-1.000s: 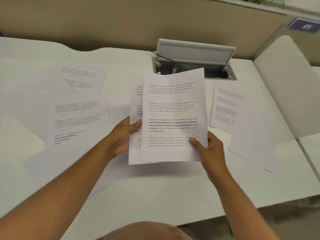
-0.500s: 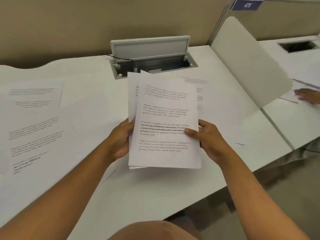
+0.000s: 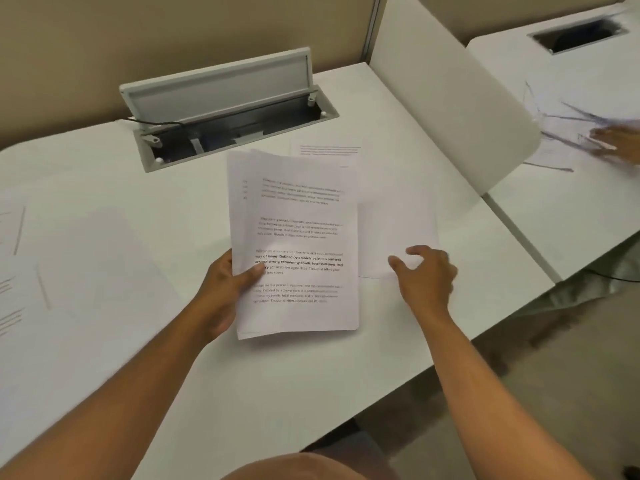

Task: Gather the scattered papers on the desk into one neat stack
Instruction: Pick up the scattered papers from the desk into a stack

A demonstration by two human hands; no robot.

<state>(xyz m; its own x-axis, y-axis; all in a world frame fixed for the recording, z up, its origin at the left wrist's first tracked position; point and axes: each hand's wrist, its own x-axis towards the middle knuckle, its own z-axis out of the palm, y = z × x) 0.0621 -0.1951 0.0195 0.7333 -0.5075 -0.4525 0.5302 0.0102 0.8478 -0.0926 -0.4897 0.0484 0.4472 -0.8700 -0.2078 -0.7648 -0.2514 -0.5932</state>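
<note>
While my left hand (image 3: 225, 289) pinches the gathered stack of papers (image 3: 294, 244) by its left edge, thumb lying across the printed text and fingers tucked behind, I see the sheets lifted off the white desk (image 3: 277, 393), just on the near side of the open cable hatch (image 3: 225, 112). That hatch is my landmark: its grey lid stands tilted up, a black cable runs into its left end. My right hand (image 3: 426, 275) is off the stack now, fingers spread and loose, gripping nothing, hovering over a loose sheet (image 3: 394, 223) that lies flat on the desk to the near right of the hatch, partly tucked under the stack from where I look. I cannot tell whether the fingertips touch that sheet. The stack's edges are not flush; a second page peeks out along the top and left. More sheets (image 3: 20, 292) lie scattered well to the near left of the hatch, blurred. Far right of the hatch, past a white divider panel (image 3: 450, 98), another person's hand (image 3: 616, 143) rests on papers on the neighbouring desk, blurred too
</note>
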